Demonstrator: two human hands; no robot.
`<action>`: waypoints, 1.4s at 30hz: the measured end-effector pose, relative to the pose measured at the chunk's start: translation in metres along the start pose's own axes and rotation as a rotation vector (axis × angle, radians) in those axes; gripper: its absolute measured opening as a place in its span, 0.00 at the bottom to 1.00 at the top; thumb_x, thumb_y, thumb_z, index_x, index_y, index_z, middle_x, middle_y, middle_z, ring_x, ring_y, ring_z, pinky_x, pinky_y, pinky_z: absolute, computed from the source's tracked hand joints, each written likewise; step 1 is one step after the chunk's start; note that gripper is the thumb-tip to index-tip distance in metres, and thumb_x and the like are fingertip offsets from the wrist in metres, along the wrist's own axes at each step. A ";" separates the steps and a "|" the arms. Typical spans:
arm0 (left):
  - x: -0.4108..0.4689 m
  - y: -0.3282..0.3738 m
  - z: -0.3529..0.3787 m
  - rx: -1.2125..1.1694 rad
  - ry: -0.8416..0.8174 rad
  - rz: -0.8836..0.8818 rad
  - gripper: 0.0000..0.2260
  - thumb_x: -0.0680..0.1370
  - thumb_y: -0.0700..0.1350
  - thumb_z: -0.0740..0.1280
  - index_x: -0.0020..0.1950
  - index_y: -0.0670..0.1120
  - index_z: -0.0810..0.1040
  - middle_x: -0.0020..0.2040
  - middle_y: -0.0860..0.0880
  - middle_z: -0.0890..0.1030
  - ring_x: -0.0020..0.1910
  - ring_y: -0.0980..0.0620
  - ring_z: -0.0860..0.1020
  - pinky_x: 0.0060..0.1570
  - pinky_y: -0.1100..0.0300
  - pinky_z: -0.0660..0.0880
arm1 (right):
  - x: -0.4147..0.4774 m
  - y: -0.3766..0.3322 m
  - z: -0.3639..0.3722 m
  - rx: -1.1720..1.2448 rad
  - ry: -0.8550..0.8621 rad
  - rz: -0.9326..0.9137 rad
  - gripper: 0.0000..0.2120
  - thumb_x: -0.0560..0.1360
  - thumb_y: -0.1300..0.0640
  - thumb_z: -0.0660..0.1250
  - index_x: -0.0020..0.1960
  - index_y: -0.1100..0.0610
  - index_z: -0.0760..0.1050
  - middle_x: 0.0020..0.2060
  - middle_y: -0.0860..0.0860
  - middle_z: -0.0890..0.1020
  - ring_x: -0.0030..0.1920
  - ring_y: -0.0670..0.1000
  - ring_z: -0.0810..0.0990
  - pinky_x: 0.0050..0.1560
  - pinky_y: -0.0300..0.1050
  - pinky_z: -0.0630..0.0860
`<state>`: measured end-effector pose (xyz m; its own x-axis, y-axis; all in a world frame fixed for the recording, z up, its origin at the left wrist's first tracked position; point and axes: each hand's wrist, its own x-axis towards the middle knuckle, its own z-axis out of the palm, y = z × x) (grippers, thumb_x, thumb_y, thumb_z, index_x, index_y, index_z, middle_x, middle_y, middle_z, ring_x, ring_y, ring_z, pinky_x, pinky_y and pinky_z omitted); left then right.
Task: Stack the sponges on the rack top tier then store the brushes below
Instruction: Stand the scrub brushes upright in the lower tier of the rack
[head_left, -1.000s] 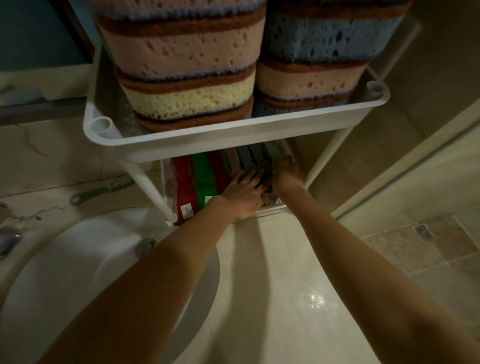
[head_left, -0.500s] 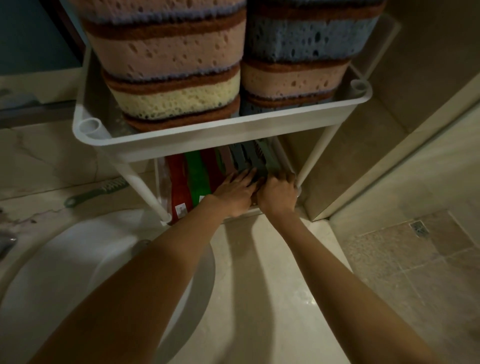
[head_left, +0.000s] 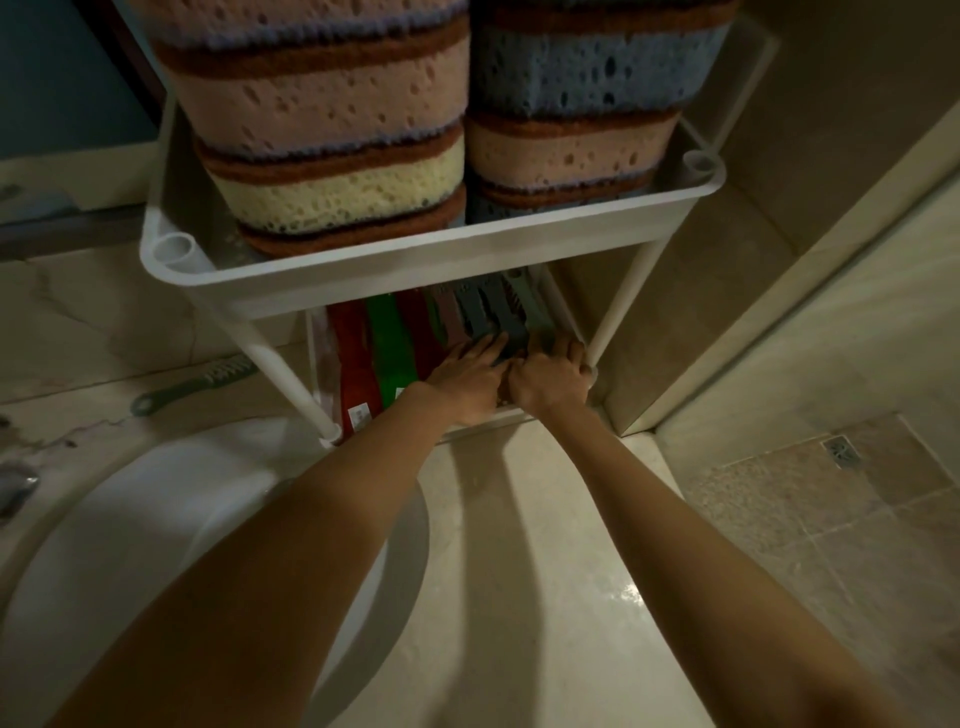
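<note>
Two stacks of sponges fill the top tier of the white rack (head_left: 426, 262): a pink and yellow stack (head_left: 322, 124) on the left, a blue and pink stack (head_left: 582, 104) on the right. On the lower tier lie several brushes side by side: red (head_left: 353, 364), green (head_left: 392, 348) and grey (head_left: 488, 312). My left hand (head_left: 465, 379) rests with straight fingers on the grey brushes. My right hand (head_left: 553, 379) sits beside it at the tier's right end. Its fingers curl down over the rightmost brush (head_left: 540, 319), fingertips hidden.
A green brush (head_left: 197, 384) lies on the marble counter left of the rack. The white sink basin (head_left: 156, 530) is below my left arm, with a tap part (head_left: 15, 483) at the far left. A wall corner stands right of the rack; the tiled floor has a drain (head_left: 841, 452).
My right hand has drawn back from deeper in the lower tier to its front edge, beside my left hand. The left hand has stayed on the brushes.
</note>
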<state>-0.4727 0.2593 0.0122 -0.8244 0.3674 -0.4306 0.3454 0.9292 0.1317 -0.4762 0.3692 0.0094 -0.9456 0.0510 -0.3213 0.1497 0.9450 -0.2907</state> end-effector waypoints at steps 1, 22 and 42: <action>0.000 0.000 0.000 -0.003 0.003 0.002 0.27 0.81 0.48 0.55 0.77 0.49 0.46 0.77 0.46 0.41 0.76 0.47 0.41 0.75 0.50 0.43 | 0.000 0.001 0.000 0.005 0.005 -0.006 0.24 0.78 0.50 0.51 0.74 0.52 0.56 0.73 0.58 0.55 0.73 0.59 0.51 0.70 0.58 0.54; -0.241 -0.008 0.071 -0.721 0.552 -0.650 0.14 0.79 0.39 0.60 0.63 0.40 0.75 0.59 0.40 0.79 0.57 0.43 0.77 0.56 0.62 0.69 | -0.153 -0.067 0.042 0.447 0.034 -0.520 0.14 0.75 0.66 0.59 0.59 0.62 0.75 0.56 0.60 0.79 0.55 0.59 0.77 0.55 0.47 0.71; -0.525 -0.207 0.231 -0.993 0.616 -1.688 0.18 0.76 0.43 0.65 0.58 0.30 0.73 0.57 0.32 0.76 0.56 0.36 0.75 0.50 0.50 0.72 | -0.327 -0.329 0.235 -0.021 -0.643 -0.828 0.21 0.74 0.46 0.64 0.60 0.60 0.72 0.55 0.57 0.78 0.54 0.57 0.78 0.51 0.46 0.73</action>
<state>-0.0074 -0.1354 0.0046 -0.0831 -0.9314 -0.3543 -0.8944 -0.0871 0.4388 -0.1481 -0.0347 -0.0016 -0.4176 -0.7899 -0.4491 -0.4853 0.6117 -0.6248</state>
